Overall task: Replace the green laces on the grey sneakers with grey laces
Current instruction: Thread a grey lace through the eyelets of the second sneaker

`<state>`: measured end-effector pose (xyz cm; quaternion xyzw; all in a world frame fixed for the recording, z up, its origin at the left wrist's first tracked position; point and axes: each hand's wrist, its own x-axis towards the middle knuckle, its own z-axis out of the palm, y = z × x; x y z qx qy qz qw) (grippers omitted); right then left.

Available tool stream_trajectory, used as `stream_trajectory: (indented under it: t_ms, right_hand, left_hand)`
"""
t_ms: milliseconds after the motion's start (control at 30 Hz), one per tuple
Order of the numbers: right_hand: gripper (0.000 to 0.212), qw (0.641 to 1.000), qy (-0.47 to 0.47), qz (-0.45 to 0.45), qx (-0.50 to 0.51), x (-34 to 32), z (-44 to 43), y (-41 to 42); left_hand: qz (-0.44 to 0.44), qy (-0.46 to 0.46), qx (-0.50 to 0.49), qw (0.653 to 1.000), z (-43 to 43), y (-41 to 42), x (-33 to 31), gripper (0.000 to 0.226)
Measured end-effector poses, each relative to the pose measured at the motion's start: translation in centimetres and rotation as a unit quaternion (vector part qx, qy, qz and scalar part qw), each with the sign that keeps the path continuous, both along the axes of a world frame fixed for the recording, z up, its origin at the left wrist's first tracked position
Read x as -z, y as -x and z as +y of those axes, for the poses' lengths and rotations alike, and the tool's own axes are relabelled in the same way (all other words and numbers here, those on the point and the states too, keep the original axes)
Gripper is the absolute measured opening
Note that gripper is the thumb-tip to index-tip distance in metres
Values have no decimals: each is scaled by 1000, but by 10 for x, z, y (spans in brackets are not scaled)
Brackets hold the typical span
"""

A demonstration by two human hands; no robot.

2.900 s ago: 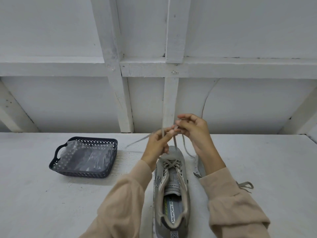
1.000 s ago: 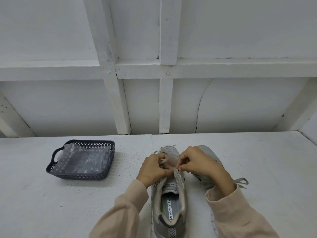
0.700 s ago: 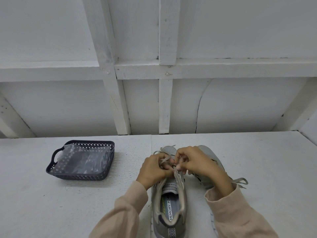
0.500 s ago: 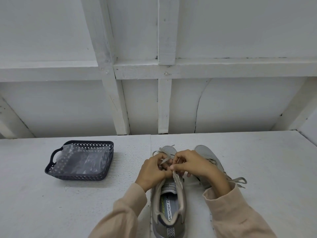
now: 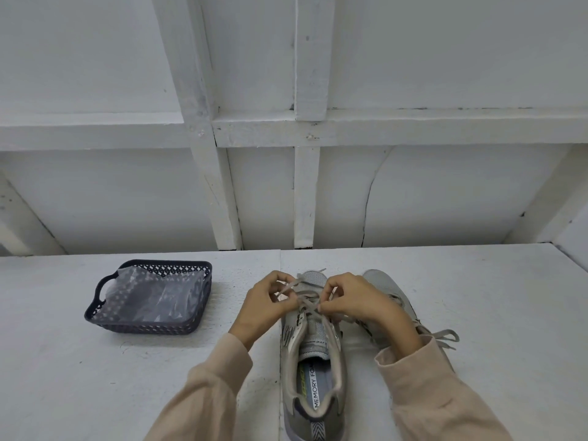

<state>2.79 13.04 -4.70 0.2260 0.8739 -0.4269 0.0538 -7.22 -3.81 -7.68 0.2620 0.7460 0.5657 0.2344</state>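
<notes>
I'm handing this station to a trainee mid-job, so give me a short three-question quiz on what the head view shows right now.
1. True or false: the basket holds a clear plastic bag.
2. What do the left hand and right hand both pinch? A. the grey lace B. a green lace C. the basket's handle
3. Fill in: the second sneaker lies on the person's ___ side of the sneaker being laced.
Key: 1 true; 2 A; 3 right.
</notes>
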Motion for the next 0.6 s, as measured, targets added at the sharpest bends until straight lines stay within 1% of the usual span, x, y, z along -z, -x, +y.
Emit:
stream_trajectory:
  t_ms: [67,100,167,200,233,267,333,400,467,533,600]
  right_hand:
    - [10,997,-55,49,29,0,3,6]
    - [18,993,-81,82,34,-1,5,9]
    - [41,986,-90,141,-16,-2,7,18]
    - [46,983,-88,152,-55,-3,5,22]
    - [42,982,-85,149,-83,-2,4,28]
    - [30,983,-81,140,-91,-2,2,31]
    - [6,985,-79,135,-77,-3,3,35]
    - [13,986,-80,138,-56,-3,8,32]
    - [20,989,-75,120,-51,-4,15,26]
    - [24,992,-49,110,-48,-4,20,20]
    - [25,993,-5,113,-42,-7,20,17]
  left_hand:
    - [0,-9,21,1000,-1,0,0,22]
    - [-1,-22,23,999,-1,1,-2,17]
    - [-4,-71,25,997,-1,-1,-11,7]
    - [-11,-100,26,995,1,-3,-15,6]
    - [-22,-130,20,991,2,-4,-20,6]
    - [-39,-164,5,986,4,-4,-23,6]
    - [-89,-240,-56,965,5,0,-27,7]
    - [-145,-308,-142,930,3,9,-28,8]
    - [-174,-327,-219,903,-2,19,-28,10]
    - [-191,-308,-264,894,-7,27,-24,10]
    - [-203,-252,-275,905,-9,32,-15,4]
